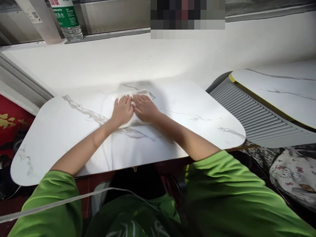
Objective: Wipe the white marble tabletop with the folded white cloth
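head view: both hands lie palm down, side by side on a white cloth [132, 121] spread on the marble-look table [197, 126]. left hand [122, 111] is flat, fingers straight and close together, gripping nothing. right hand [145, 108] is the same, flat and unclenched, its thumb side touching the left hand. the cloth sits directly under both palms, with a strip showing beyond the fingertips, a bit out past the left hand and a bit between the wrists. flat palms rather than a pinch look like they pin the cloth to the tabletop and press it smooth, and the arms reach well forward to put weight on it. cloth edges are hard to tell, white on white. far beyond the left hand, a water bottle [67, 19] stands on the ledge. well off to the right hand's side, a second tabletop [283, 89]. near the body, a white cable [74, 198] crosses the lap, and a printed bag [293, 174] lies low on the right.
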`<state>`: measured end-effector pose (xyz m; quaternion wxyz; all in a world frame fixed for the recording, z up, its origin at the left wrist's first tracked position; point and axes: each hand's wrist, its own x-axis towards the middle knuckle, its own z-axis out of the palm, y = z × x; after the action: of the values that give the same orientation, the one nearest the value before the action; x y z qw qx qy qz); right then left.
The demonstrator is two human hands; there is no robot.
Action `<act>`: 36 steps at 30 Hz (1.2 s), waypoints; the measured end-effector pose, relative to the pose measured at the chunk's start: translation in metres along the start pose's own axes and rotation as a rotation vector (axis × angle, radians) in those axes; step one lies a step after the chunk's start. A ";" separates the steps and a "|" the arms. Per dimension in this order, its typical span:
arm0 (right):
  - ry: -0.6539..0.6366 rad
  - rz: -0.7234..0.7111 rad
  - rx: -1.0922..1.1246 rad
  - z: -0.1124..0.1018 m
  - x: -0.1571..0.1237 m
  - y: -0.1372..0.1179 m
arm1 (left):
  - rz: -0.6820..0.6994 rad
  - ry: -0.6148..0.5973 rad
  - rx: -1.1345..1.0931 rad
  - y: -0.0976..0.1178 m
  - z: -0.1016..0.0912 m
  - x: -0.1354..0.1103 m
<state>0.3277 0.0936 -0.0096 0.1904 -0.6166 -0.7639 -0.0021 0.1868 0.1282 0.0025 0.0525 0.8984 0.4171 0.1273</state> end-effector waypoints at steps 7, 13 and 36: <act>-0.008 -0.019 -0.008 -0.042 -0.120 0.019 | 0.107 -0.115 -0.061 0.100 0.011 -0.053; 0.026 0.120 -0.038 -0.063 -0.182 0.065 | 0.245 -0.169 -0.144 0.163 0.028 -0.044; 0.123 0.208 -0.082 -0.028 0.016 0.185 | 0.173 -0.155 -0.138 0.084 0.063 0.170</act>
<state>0.5076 0.1460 -0.0221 0.2107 -0.6983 -0.6821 -0.0517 0.3710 0.2045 -0.0096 0.1352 0.9323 0.3232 0.0900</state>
